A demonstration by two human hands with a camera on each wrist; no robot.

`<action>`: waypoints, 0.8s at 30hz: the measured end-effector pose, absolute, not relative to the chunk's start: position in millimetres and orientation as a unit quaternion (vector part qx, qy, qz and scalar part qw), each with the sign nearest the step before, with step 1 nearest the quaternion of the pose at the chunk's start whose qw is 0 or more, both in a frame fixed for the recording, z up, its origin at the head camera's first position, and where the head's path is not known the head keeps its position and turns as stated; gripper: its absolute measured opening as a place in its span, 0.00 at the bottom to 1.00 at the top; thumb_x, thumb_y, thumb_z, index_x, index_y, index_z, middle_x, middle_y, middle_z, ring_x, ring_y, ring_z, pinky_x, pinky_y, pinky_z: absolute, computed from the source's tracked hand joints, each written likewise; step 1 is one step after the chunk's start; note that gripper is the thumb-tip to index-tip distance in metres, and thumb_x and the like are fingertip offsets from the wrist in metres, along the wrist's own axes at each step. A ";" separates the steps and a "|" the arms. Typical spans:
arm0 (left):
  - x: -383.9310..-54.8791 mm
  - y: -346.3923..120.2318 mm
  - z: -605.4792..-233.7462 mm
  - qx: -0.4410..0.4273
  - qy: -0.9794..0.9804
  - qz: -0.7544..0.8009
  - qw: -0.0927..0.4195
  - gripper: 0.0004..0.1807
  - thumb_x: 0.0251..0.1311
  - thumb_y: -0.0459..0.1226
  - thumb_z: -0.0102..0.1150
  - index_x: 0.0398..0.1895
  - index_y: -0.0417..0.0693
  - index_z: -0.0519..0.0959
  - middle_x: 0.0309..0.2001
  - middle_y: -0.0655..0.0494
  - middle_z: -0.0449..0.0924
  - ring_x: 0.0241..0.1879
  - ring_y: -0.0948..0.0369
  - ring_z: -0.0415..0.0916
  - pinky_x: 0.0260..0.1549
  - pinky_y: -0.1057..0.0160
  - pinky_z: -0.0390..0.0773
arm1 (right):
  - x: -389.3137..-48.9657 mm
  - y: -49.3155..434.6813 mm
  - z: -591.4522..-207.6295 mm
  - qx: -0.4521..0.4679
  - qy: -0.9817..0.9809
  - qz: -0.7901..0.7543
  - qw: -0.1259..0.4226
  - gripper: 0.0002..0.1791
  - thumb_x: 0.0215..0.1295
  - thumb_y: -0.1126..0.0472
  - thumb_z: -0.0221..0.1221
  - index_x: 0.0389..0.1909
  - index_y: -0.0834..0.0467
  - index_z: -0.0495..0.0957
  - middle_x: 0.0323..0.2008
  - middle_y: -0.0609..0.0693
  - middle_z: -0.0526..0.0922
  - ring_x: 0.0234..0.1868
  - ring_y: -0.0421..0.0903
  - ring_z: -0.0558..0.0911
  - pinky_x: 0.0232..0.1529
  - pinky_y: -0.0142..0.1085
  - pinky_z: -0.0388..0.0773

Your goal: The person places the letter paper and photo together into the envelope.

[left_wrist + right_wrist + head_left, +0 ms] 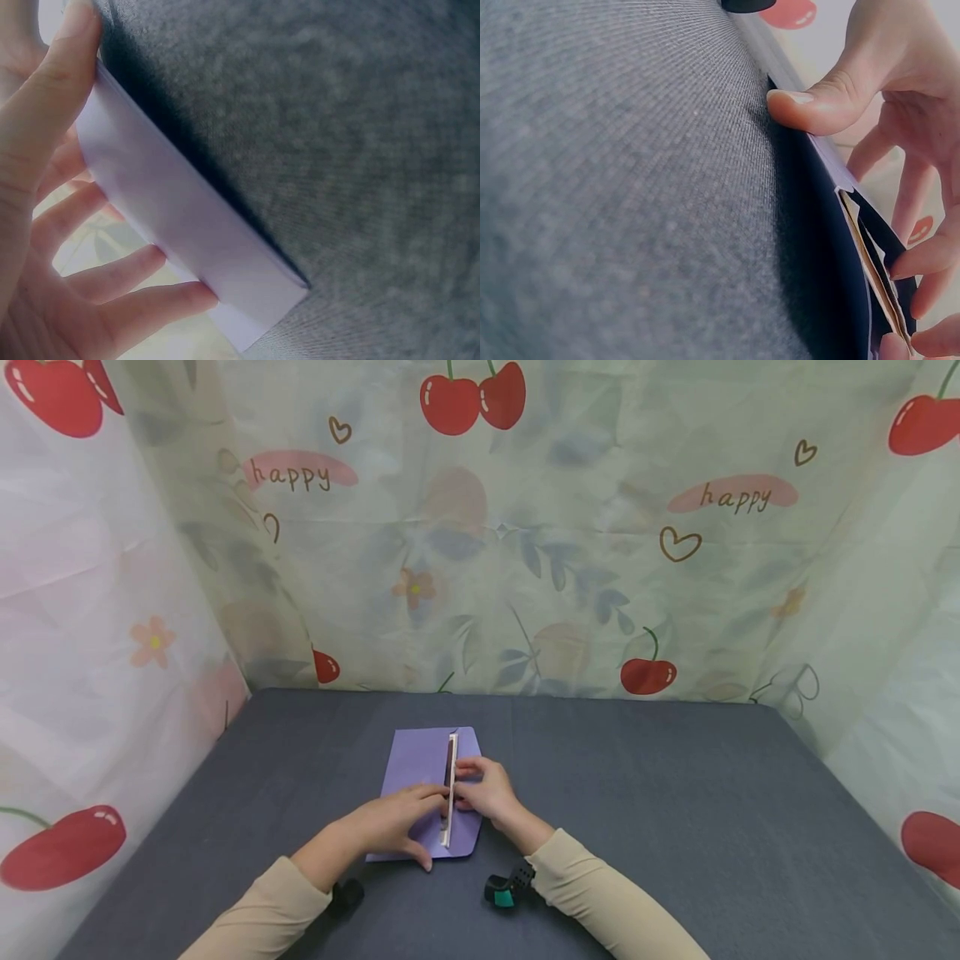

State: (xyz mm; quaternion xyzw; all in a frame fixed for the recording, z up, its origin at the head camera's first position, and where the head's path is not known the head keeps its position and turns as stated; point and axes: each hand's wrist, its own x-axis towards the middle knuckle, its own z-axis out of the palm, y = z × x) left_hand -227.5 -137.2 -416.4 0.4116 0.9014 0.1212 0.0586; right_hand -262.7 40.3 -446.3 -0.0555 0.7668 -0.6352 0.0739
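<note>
A purple envelope (420,752) lies flat on the table, its flap folded out to the right. Along its mouth runs a pale strip (448,831) beside a dark slit, and from the right wrist view the thin tan and white layers (874,266) inside show edge-on. My left hand (401,818) rests across the envelope with fingers fairly straight, its thumb spread by the near edge. At the mouth, the fingertips of my right hand (483,789) are curled and pinch the edge there. Exactly which layer they pinch, I cannot tell.
A dark grey cloth covers the table (675,810). Behind it and at both sides hang pale printed curtains (562,527) with cherries and hearts. A black wrist camera (506,889) with a teal patch sits under the right wrist.
</note>
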 end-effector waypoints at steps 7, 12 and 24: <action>-226.4 -137.1 -415.6 0.412 0.901 0.122 0.058 0.32 0.39 0.53 0.71 0.47 0.50 0.71 0.64 0.47 0.67 0.63 0.52 0.66 0.59 0.52 0.69 | -263.3 40.3 -446.4 -0.061 0.765 -0.636 0.081 0.22 0.53 0.76 0.56 0.52 0.71 0.71 0.47 0.67 0.79 0.31 0.44 0.81 0.28 0.36 0.83; -226.0 -137.3 -414.9 0.412 0.901 0.122 0.058 0.32 0.39 0.53 0.71 0.47 0.49 0.71 0.64 0.46 0.67 0.63 0.52 0.66 0.59 0.52 0.69 | -264.5 39.9 -446.5 -0.062 0.762 -0.639 0.087 0.22 0.53 0.76 0.55 0.53 0.71 0.71 0.47 0.67 0.78 0.30 0.43 0.81 0.29 0.35 0.83; -225.6 -137.0 -414.8 0.405 0.904 0.124 0.064 0.31 0.40 0.52 0.71 0.46 0.49 0.71 0.64 0.47 0.66 0.64 0.51 0.65 0.60 0.52 0.68 | -266.3 38.2 -447.1 -0.065 0.767 -0.632 0.094 0.23 0.53 0.77 0.52 0.54 0.69 0.70 0.48 0.66 0.78 0.28 0.41 0.79 0.28 0.34 0.82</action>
